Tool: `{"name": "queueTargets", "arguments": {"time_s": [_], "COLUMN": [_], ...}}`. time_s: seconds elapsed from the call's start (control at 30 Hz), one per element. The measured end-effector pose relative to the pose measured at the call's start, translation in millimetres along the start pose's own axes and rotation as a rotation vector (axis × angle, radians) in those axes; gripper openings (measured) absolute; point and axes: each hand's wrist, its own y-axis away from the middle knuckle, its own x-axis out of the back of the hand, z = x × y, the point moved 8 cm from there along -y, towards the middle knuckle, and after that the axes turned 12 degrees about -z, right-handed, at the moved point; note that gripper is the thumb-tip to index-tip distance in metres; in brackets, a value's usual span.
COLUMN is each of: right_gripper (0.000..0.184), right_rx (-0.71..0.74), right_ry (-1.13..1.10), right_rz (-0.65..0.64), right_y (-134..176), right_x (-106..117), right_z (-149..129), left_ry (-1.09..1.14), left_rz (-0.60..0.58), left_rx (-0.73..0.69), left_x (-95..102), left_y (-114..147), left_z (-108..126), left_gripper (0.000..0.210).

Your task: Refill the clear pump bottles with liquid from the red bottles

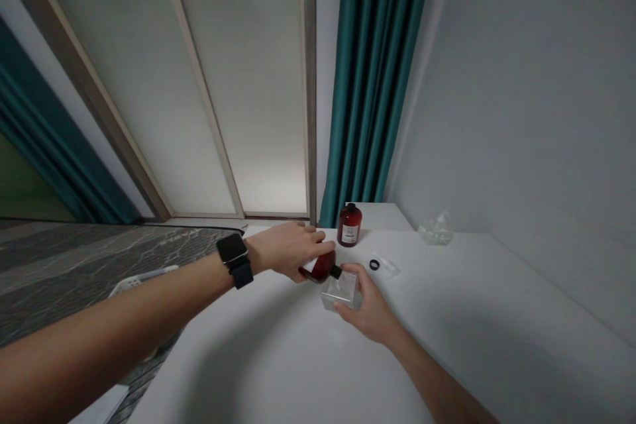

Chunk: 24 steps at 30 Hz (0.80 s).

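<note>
Amber bottle: small dark-red round bottle [320,266] I tip neck-down, left hand [288,249] fingers clamped around it.
Clear container: square glass box [342,293] on white surface [472,318], right hand [370,308] fingers clasping it.

On the table [472,344], a tipped bottle [320,267] lies just left of and above the clear box [341,293]. Behind the box stands another bottle [350,225]; a cap [374,265] lies to its right.

Left hand [291,248] tips red bottle [320,267] (over glass [342,294]).
</note>
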Motion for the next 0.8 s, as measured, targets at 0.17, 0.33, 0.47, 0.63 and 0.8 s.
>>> {"name": "queueTargets", "arguments": {"time_s": [0.17, 0.33, 0.47, 0.63, 0.8], "right_gripper": [0.063, 0.062, 0.062, 0.062, 0.062], "right_rx": [-0.003, 0.005, -0.011, -0.011, -0.013], "right_ry": [0.018, 0.016, 0.017, 0.004, 0.006], "right_rz": [0.012, 0.024, 0.012, 0.007, 0.011], "right_y": [0.4, 0.5, -0.5, -1.1, -1.0], "right_x": [0.7, 2.1, 1.3, 0.6, 0.5], "right_z": [-0.2, -2.1, -3.4, -4.6, -3.2], "left_ry": [-0.018, -0.035, -0.03, -0.023, -0.043], "left_rz": [-0.005, -0.007, -0.019, -0.019, -0.008], "left_rx": [-0.002, -0.007, 0.001, -0.004, -0.015], "left_x": [0.3, 2.3, 2.1, 1.8, 2.8], "left_y": [-0.1, -0.2, -1.0, -2.1, -1.4], "left_z": [0.0, 0.8, 0.6, 0.6, 1.2], "left_gripper": [0.05, 0.05, 0.05, 0.05, 0.049]}}
